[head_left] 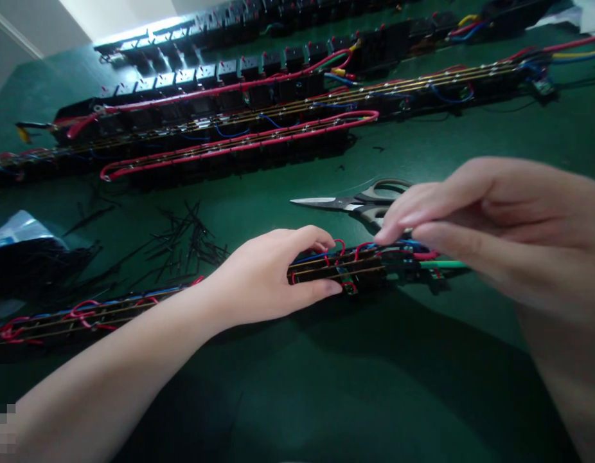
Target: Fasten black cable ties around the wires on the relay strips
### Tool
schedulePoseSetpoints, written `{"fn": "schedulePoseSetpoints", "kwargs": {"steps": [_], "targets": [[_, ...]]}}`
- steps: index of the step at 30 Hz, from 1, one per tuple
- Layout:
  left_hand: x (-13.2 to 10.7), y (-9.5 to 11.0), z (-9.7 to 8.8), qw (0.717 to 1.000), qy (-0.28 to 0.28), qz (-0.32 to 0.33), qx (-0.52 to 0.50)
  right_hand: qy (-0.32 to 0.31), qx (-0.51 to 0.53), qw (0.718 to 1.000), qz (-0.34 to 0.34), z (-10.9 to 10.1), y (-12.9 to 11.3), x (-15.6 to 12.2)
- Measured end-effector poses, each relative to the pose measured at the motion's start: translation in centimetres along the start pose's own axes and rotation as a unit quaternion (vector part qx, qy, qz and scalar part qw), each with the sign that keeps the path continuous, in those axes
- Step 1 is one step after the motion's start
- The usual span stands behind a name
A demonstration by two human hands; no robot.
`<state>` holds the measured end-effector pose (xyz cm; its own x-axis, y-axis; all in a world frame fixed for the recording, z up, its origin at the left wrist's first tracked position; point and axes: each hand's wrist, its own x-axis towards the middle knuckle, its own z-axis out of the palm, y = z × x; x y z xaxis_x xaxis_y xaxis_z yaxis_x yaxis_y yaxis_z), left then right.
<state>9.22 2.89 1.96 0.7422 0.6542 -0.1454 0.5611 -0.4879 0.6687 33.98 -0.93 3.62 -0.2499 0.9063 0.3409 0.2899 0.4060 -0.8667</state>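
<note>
A long black strip of sockets with brass bars and red and blue wires [365,265] lies across the table in front of me. My left hand [273,273] straddles it, thumb on the near side and fingers on the far side, gripping it. Above the strip's right part, my right hand [495,225] has thumb and forefinger pinched together; whatever may be between them is too small to make out. Partly behind those fingers lie scissors [346,203], blades pointing left. A green wire [444,264] runs off the strip's right end.
Thin black offcuts, like cable tie tails [189,235], are scattered left of the scissors. A clear bag of black pieces [25,257] sits at the left edge. Several more wired socket strips [239,132] lie across the back of the green table [259,399].
</note>
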Motion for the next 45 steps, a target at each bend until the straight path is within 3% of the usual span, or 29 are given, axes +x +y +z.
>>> {"fn": "schedulePoseSetpoints", "kwargs": {"steps": [3, 6, 16, 32, 39, 45], "targets": [[-0.3, 1.2, 0.8, 0.989, 0.041, 0.032, 0.139, 0.102, 0.107, 0.989, 0.017, 0.7, 1.4, 0.5], [-0.4, 2.6, 1.8, 0.969, 0.074, 0.061, 0.226, 0.138, 0.182, 0.973, 0.044, 1.5, 3.0, 1.1], [0.9, 3.6, 2.2, 0.963, 0.014, 0.035, 0.267, 0.057, 0.177, 0.981, 0.059, 1.8, 3.1, 0.9], [0.5, 2.9, 2.9, 0.966, 0.063, 0.050, 0.245, 0.049, 0.175, 0.982, 0.057, 1.8, 3.5, 0.9], [1.0, 4.3, 2.8, 0.958, 0.038, 0.016, 0.285, 0.022, 0.152, 0.986, 0.064, 1.9, 2.8, 0.8], [0.9, 4.1, 2.4, 0.964, 0.039, 0.023, 0.260, 0.021, 0.146, 0.988, 0.049, 2.0, 2.7, 0.8]]}}
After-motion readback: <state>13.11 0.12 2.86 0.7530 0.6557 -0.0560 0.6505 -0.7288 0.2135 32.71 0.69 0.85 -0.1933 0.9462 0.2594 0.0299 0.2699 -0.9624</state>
